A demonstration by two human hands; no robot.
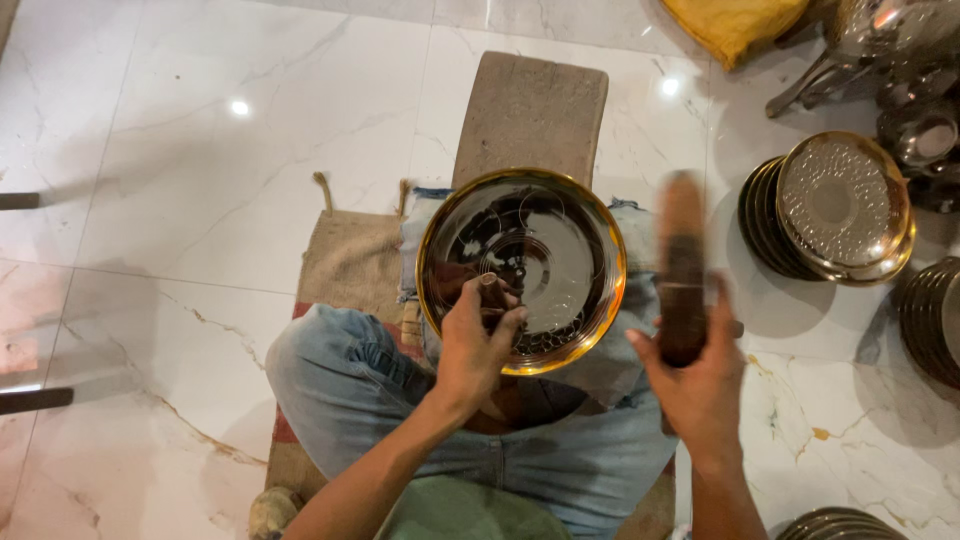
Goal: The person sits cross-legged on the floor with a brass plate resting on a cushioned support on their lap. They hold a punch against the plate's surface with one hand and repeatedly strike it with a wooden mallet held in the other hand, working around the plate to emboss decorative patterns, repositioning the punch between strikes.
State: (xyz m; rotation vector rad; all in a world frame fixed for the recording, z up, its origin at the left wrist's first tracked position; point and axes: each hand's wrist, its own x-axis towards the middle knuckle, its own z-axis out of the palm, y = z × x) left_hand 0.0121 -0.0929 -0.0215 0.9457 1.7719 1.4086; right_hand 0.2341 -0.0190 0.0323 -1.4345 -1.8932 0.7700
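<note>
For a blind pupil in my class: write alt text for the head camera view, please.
Seen from above, a seated person's left hand presses a small tool onto a gold-rimmed metal plate while the right hand holds a blurred wooden mallet. Stacked plates sit on the marble floor.

Count: 1 brass plate (pixel 521 270) on the lap, 1 wooden mallet (pixel 682 270), 1 wooden block (pixel 530 115). 2 hands in view. 3 plate stacks on the floor, 1 yellow cloth (pixel 730 22).

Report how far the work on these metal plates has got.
Done, it seems: a stack of patterned plates beside the right knee. In hand: the left hand sets a small punch on the gold-rimmed plate, whose pattern looks partial; the right hand holds a blurred wooden mallet. Left: possibly the other stacks, too unclear to judge.
</note>
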